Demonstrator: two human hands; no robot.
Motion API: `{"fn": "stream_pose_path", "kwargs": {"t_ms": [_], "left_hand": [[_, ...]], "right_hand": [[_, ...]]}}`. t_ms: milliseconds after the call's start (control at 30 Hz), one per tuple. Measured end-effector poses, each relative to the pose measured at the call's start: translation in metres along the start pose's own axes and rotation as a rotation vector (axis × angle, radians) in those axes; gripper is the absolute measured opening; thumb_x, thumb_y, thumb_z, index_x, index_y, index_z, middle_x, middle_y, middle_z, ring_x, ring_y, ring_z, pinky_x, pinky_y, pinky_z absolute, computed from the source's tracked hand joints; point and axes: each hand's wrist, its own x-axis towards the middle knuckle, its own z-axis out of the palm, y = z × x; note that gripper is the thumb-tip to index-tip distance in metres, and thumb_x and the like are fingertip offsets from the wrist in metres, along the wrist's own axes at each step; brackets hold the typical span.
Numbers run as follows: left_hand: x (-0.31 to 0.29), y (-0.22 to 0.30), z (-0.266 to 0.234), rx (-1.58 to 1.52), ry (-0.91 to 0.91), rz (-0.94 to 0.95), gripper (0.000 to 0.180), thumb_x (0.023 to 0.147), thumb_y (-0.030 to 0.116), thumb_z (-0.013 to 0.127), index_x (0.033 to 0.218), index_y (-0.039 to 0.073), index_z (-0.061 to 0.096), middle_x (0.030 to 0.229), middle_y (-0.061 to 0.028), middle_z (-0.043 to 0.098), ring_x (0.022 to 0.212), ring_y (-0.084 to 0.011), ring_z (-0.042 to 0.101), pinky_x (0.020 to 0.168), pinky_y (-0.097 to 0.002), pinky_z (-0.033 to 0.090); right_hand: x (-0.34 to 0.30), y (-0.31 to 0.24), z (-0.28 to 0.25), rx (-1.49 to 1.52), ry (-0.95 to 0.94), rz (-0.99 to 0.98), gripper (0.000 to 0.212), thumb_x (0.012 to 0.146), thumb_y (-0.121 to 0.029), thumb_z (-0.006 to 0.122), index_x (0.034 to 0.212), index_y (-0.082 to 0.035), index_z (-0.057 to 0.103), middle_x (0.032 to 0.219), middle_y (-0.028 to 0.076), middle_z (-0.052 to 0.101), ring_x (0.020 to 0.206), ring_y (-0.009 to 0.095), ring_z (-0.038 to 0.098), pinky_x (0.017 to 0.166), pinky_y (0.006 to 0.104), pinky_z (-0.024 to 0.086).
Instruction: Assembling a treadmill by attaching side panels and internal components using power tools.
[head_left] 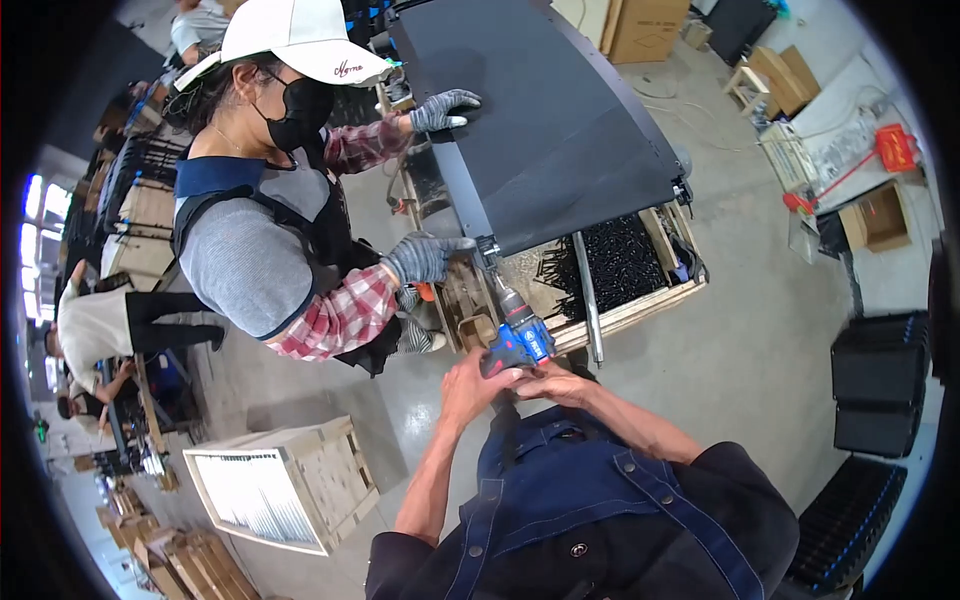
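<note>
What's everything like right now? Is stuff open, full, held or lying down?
Drill: held; spinning or not, can't tell.
Left hand: wrapped on the drill.
Right hand: against the drill's rear.
Wooden crate: open-topped, holding many small black pieces.
Black panel: lying across part of the crate.
Metal bar: jutting past the crate's edge.
Cardboard box: open.
Co-worker's upper gloved hand: resting on the panel.

Both hands (466, 388) (556, 384) (bare) hold a drill (528, 338) — blue-bodied.

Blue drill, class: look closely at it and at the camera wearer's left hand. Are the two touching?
Touching. The head view shows it: the left hand lies right against the blue drill, with no gap between them.
</note>
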Motion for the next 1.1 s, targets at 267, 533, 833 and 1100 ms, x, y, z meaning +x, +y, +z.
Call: {"fn": "stream_pose_path", "kwargs": {"t_ms": [267,533,833,1100], "left_hand": [[0.005,-0.024,0.014,-0.369,-0.010,0.048,0.053,0.097,0.049,0.063,0.120,0.001,0.058,0.102,-0.0224,0.072,0.095,-0.0383,0.071,0.084,-0.0450,0.053],[0.029,-0.046,-0.003,-0.246,-0.156,0.121,0.051,0.099,0.050,0.058,0.114,0.001,0.063,0.101,-0.0205,0.072,0.096,-0.0334,0.071,0.085,-0.0432,0.053],[0.053,-0.028,0.008,-0.177,-0.263,0.147,0.047,0.099,0.047,0.057,0.102,0.003,0.071,0.096,-0.0175,0.075,0.088,-0.0250,0.073,0.077,-0.0385,0.054],[0.131,-0.016,0.045,-1.304,-0.364,-0.089,0.057,0.104,0.049,0.054,0.134,0.001,0.054,0.114,-0.0103,0.068,0.093,-0.0176,0.066,0.076,-0.0311,0.056]], "right_hand": [[0.056,0.015,0.048,0.789,0.252,-0.471,0.039,0.098,-0.024,0.069,0.134,-0.015,0.055,0.131,0.008,0.065,0.118,0.025,0.063,0.104,0.0479,0.049],[0.078,0.035,0.060,0.920,0.367,-0.506,0.025,0.099,-0.020,0.068,0.121,-0.011,0.062,0.119,0.008,0.070,0.112,0.023,0.066,0.101,0.0429,0.051],[0.042,0.028,0.051,0.738,0.561,-0.528,0.037,0.092,-0.018,0.076,0.124,-0.006,0.062,0.118,0.011,0.071,0.108,0.023,0.068,0.100,0.0420,0.054],[-0.024,0.076,0.006,-0.330,1.074,-0.657,0.042,0.086,-0.020,0.084,0.122,-0.005,0.065,0.104,0.000,0.068,0.096,0.012,0.062,0.090,0.0314,0.053]]}}
